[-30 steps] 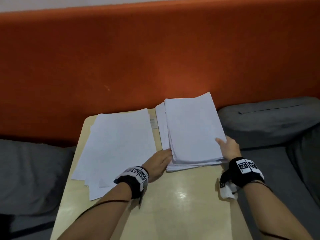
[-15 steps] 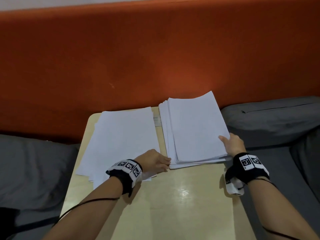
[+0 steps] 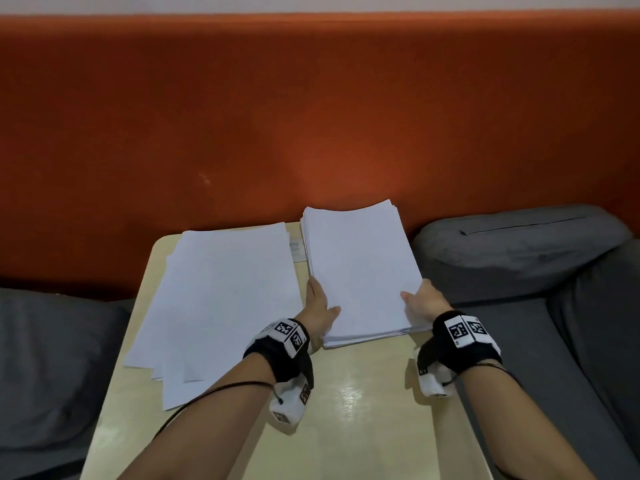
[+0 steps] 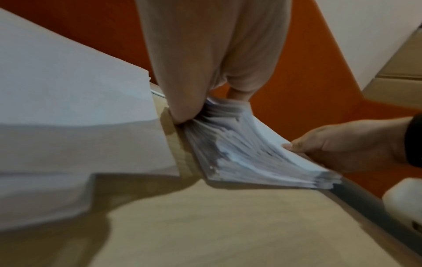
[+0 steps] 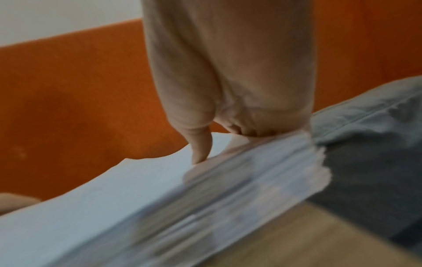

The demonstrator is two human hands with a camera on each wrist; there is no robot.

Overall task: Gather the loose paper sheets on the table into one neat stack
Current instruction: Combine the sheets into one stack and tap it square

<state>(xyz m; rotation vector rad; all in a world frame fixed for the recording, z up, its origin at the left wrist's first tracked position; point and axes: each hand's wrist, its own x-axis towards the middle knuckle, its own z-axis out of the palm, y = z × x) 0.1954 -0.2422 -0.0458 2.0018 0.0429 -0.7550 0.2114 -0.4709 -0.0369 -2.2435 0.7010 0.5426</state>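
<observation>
A thick stack of white paper [image 3: 360, 268] lies on the right half of the small wooden table [image 3: 363, 410]. My left hand [image 3: 320, 306] grips its left edge, thumb on top; the left wrist view shows the fingers tucked against the stack's [image 4: 251, 153] layered side. My right hand [image 3: 424, 303] grips the right edge, thumb [image 5: 200, 148] pressed on the top sheet of the stack [image 5: 160, 198], fingers hidden beneath. A spread of loose white sheets [image 3: 221, 299] lies fanned on the table's left half, apart from the stack.
An orange sofa backrest [image 3: 311, 116] rises right behind the table. Grey cushions [image 3: 519, 251] sit to the right and to the left [image 3: 52, 358]. A small pale label [image 3: 295, 249] shows between the two paper piles. The stack's right edge overhangs the table edge.
My left hand moved from the stack's near left corner up along its left edge and took hold. My right hand slid inward on the right edge. The stack's offset lower sheets are now drawn in.
</observation>
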